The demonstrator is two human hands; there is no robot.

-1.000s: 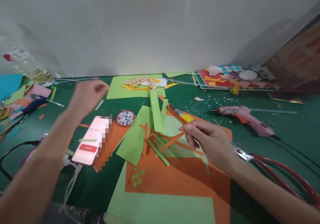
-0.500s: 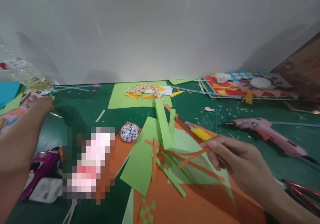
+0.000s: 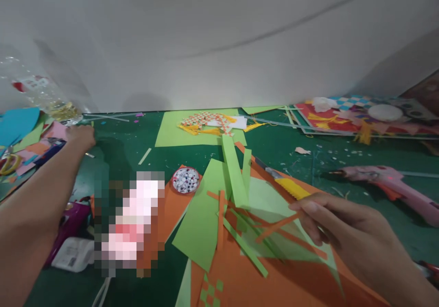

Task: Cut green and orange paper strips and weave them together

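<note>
Here, thin orange paper strip [image 3: 276, 227] between right hand [image 3: 346, 238] fingers [image 3: 310, 206]

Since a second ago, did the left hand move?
Yes. The left hand went from above the phone out to the table's far left, beside the pink paper.

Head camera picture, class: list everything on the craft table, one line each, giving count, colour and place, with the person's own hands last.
cutting mat: one, dark green, covers the table
orange sheet: one, front centre
green strips: several, light green, piled on the orange sheet
woven paper piece: one, orange, white and yellow, on a green sheet at the back
googly eyes tub: one, round, red rim, centre
utility knife: one, yellow, right of the strips
glue gun: one, pink, right
paper scraps: many, mixed colours, far left
left hand: reaching into the scraps at far left
right hand: pinching a thin orange strip
</note>
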